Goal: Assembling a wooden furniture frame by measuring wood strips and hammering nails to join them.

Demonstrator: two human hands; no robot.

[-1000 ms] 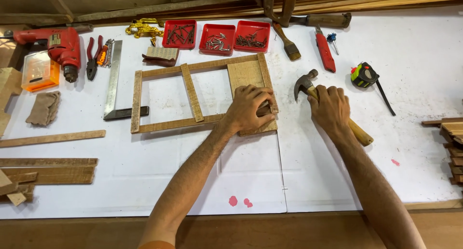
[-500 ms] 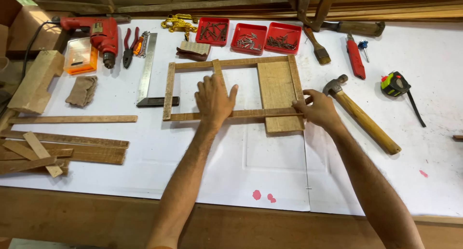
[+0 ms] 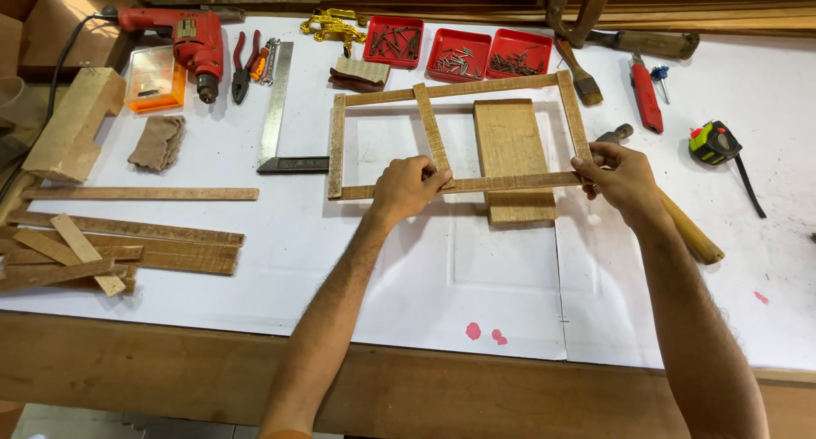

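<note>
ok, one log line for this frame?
left hand: on wooden frame near rail | right hand: gripping frame corner | hammer: beside right hand, on bench

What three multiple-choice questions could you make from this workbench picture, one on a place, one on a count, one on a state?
1. Where does the hammer lie?
A. Under the right hand
B. Beside the drill
C. On the red trays

2. How many red trays stand at the back?
A. Two
B. Three
C. Five

3. What are the hands doing with the frame?
A. Both grip its near rail
B. Only the left hand touches it
C. Neither touches it

Answers:
1 A: its head and handle stick out on either side of that hand.
2 B: three trays sit side by side.
3 A: the left hand pinches the rail by the middle slat, the right hand the right corner.
</note>
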